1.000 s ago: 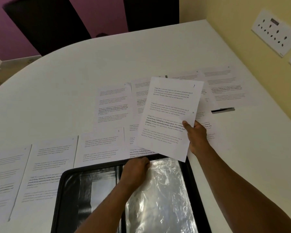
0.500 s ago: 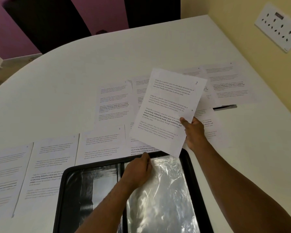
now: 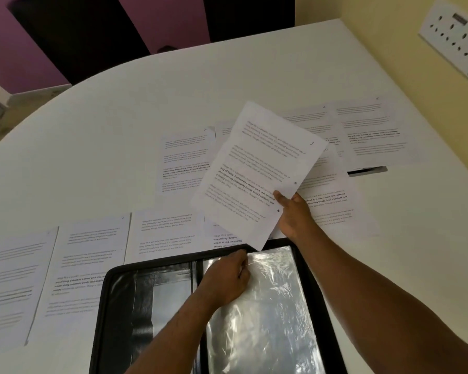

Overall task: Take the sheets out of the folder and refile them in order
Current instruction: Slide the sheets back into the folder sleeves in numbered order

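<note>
One printed white paper sheet point(image 3: 257, 174) is held tilted above the table, pinched at its punched edge by the right hand point(image 3: 295, 214). A clear plastic sleeve point(image 3: 268, 306) of the open black zip folder point(image 3: 125, 306) is pinched at its top edge by the left hand point(image 3: 227, 279). Other printed sheets point(image 3: 92, 260) are spread flat over the white rounded table point(image 3: 92, 136). Legible bold text: "strong community bonds". A white socket plate point(image 3: 454, 39) is mounted on the yellow wall; the far wall is purple.

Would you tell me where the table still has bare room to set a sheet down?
The table is bare beyond the far row of sheets and right of the folder. It is crowded from the near row up to the held sheet.
</note>
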`<control>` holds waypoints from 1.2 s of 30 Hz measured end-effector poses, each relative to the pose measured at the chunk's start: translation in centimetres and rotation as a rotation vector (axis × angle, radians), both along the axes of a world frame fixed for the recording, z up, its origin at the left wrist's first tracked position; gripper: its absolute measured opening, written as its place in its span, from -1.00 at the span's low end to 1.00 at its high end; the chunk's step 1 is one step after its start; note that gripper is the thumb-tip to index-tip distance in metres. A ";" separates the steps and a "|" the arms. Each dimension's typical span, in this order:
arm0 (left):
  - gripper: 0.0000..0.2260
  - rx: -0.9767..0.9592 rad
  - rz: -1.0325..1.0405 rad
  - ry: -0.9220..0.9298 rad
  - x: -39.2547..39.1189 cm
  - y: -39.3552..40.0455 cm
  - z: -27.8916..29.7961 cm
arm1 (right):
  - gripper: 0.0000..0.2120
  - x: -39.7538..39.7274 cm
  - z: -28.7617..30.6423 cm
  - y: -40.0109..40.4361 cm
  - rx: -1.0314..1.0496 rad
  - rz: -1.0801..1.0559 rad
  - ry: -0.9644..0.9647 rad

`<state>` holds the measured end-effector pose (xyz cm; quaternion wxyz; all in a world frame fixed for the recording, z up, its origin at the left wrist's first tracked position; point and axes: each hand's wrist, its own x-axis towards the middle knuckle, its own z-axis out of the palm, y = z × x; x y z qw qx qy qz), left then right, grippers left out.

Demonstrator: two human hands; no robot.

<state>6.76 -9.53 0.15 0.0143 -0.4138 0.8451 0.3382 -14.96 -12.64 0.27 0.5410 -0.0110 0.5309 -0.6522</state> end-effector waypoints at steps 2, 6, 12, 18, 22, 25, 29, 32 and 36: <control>-0.83 -0.007 0.016 0.023 -0.1 0.0 -0.1 | -0.78 0.5 -0.2 0.2 0.005 0.044 -0.013; -0.92 -0.065 0.024 0.027 -0.1 -0.2 -0.3 | -0.83 0.5 -0.6 0.9 0.050 0.138 -0.009; -0.87 -0.133 0.016 -0.007 0.0 -0.6 -0.6 | -0.81 -1.0 -1.1 1.9 0.097 0.208 0.124; -0.85 -0.140 0.033 -0.031 -0.2 -0.8 -0.4 | -0.70 -2.1 -1.2 2.2 0.181 0.401 0.236; -0.86 -0.133 0.041 -0.042 -0.2 -0.9 -0.5 | -0.63 -2.4 -1.0 2.1 0.186 0.541 0.231; -0.86 -0.140 0.035 -0.035 -0.3 -0.9 -0.6 | -0.62 -2.6 -0.9 1.9 0.156 0.540 0.200; -0.85 -0.159 0.039 -0.012 -0.1 -0.9 -0.4 | -0.63 -3.6 -0.8 1.7 0.139 0.382 0.082; -0.87 -0.133 0.044 -0.009 0.0 -0.9 -0.4 | -0.61 -4.0 -0.9 2.2 0.205 0.468 0.161; -0.91 -0.095 0.053 0.007 -0.2 -0.9 -0.5 | -0.60 -4.2 -0.9 2.5 0.218 0.544 0.172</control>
